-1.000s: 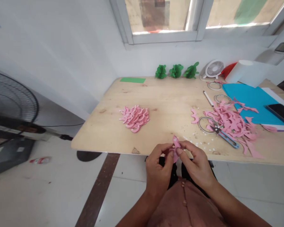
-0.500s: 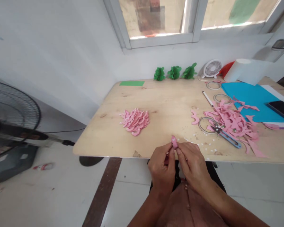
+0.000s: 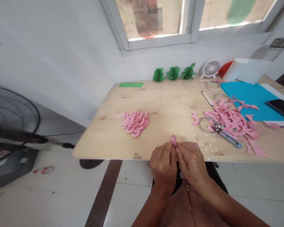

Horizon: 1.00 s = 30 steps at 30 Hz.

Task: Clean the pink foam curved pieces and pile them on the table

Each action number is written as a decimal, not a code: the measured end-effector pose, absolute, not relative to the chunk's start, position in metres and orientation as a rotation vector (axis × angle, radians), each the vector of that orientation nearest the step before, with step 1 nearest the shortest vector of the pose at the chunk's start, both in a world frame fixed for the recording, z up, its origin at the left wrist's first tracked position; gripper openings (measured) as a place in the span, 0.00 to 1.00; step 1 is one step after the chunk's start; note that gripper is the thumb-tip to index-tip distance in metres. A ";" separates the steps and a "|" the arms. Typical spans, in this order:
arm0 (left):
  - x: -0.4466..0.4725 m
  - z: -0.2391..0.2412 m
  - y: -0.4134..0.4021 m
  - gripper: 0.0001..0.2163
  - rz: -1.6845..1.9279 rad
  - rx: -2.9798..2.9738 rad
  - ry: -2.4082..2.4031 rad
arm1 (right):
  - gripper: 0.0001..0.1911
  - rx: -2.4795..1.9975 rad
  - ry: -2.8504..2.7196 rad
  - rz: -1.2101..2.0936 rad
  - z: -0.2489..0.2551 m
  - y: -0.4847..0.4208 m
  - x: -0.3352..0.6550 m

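A small pink paper piece (image 3: pixel 173 140) is pinched between my two hands at the table's front edge. My left hand (image 3: pixel 164 162) grips its left side, fingers curled in. From the other side, my right hand (image 3: pixel 190 160) holds it with thumb and fingers closed. The piece looks bent, and its lower part is hidden by my fingers. Left of my hands lies a heap of curved pink cut-outs (image 3: pixel 135 123). To the right, one wavy pink cut-out (image 3: pixel 194 117) lies near pink paper scraps (image 3: pixel 236 118) and blue-handled scissors (image 3: pixel 230 138).
Tape rings (image 3: pixel 212 85), a pen (image 3: pixel 207 98), blue sheets (image 3: pixel 246 91) and a phone (image 3: pixel 281 108) are on the right. Green paper figures (image 3: pixel 173 73), a small white fan (image 3: pixel 210 68) and a green strip (image 3: pixel 131 84) line the back. A floor fan (image 3: pixel 11 116) stands left.
My fingers have drawn closer together around the pink paper piece, and less of it shows now. The left hand has turned slightly inward. The things on the table stay where they were.
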<state>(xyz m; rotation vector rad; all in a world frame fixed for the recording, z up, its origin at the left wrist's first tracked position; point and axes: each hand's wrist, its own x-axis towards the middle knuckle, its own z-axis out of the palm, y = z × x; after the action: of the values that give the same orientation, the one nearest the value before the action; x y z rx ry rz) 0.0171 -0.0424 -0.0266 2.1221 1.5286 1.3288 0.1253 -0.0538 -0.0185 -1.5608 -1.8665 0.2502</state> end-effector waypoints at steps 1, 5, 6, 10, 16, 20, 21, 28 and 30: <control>0.017 -0.027 -0.042 0.11 1.333 2.133 1.530 | 0.13 -1.569 -1.868 0.235 -0.019 -0.053 0.125; 0.018 -0.029 -0.044 0.11 1.322 2.113 1.522 | 0.15 -1.593 -1.868 0.207 -0.023 -0.053 0.127; 0.018 -0.029 -0.045 0.11 1.316 2.091 1.517 | 0.16 -1.594 -1.862 0.215 -0.023 -0.052 0.127; 0.016 -0.022 -0.046 0.09 1.244 1.845 1.467 | 0.15 -1.595 -1.829 0.282 -0.024 -0.052 0.128; 0.013 -0.014 -0.036 0.10 1.114 1.167 1.269 | 0.17 -1.555 -1.833 0.317 -0.024 -0.054 0.129; 0.011 -0.017 -0.030 0.07 1.066 1.034 1.153 | 0.16 -1.531 -1.836 0.327 -0.025 -0.055 0.129; 0.011 -0.018 -0.030 0.06 1.082 1.068 1.160 | 0.16 -1.528 -1.833 0.343 -0.025 -0.055 0.130; 0.012 -0.018 -0.037 0.04 1.183 1.391 1.273 | 0.16 -1.532 -1.752 0.566 -0.018 -0.056 0.132; 0.011 -0.020 -0.036 0.04 1.170 1.339 1.241 | 0.16 -1.530 -1.737 0.628 -0.016 -0.056 0.132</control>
<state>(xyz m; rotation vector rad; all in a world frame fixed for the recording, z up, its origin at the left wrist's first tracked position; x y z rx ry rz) 0.0108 -0.0358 -0.0195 1.3388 1.2413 1.1698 0.1324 -0.0564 -0.0160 -1.5300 -1.7371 0.6277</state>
